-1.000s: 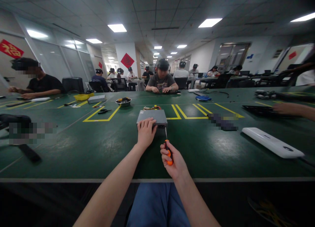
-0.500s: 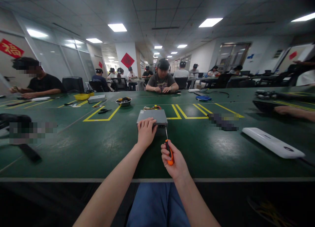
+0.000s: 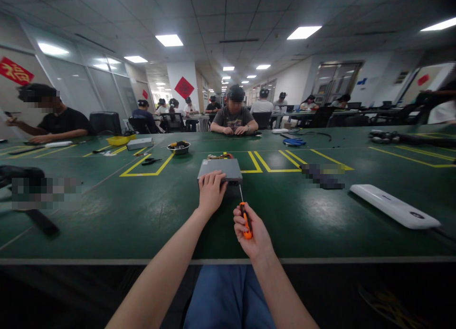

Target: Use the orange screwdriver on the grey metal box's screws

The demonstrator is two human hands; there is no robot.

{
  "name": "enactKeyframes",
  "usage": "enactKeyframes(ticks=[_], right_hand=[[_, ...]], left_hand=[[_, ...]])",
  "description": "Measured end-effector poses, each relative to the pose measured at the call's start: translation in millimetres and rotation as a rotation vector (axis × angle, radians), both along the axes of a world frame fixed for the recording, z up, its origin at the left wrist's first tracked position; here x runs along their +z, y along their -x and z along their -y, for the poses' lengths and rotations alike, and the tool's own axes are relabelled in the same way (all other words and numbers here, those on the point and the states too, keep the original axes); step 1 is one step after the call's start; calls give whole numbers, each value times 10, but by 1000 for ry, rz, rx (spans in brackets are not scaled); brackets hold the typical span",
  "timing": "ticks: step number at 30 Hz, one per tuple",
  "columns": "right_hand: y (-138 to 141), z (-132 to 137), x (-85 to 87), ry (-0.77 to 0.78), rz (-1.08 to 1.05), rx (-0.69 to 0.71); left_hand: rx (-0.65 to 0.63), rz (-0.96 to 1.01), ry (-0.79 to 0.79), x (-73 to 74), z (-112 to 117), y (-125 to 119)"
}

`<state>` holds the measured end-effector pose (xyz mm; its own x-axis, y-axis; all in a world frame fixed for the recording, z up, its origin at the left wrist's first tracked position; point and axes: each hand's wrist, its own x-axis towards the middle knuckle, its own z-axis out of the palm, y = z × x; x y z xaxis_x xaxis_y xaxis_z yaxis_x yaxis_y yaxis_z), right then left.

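Note:
A grey metal box [image 3: 221, 169] lies on the green table [image 3: 142, 215] straight ahead of me. My left hand [image 3: 211, 192] rests on its near left corner, fingers curled over the top edge. My right hand [image 3: 251, 233] is closed round the orange-and-black handle of a small screwdriver [image 3: 245, 218]. The thin shaft points up and away, with its tip at the box's near right side.
A long white device [image 3: 394, 207] lies to the right. Farther off are a metal bowl [image 3: 178, 148], black pliers [image 3: 151, 161], a yellow tray [image 3: 118, 140] and a blue item [image 3: 294, 141]. Other people sit opposite [image 3: 234, 116] and at far left [image 3: 53, 120]. Yellow tape lines [image 3: 263, 161] mark the table.
Both of my hands hold nearly still; the screwdriver handle has turned slightly. A person's forearm and a dark flat object at the right edge have gone out of view.

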<state>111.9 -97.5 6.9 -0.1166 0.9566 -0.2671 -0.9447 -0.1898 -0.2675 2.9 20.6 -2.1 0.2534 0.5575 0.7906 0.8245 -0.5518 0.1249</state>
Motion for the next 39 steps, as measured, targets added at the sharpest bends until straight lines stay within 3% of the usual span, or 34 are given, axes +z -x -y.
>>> enactKeyframes(ticks=[32,39], right_hand=[[-7,-5,-30,-41,20,48],[24,-12,-9,-32,56,3]], left_hand=[[6,6,-6,-1,6,-1],[2,2,-4,-2,0,2]])
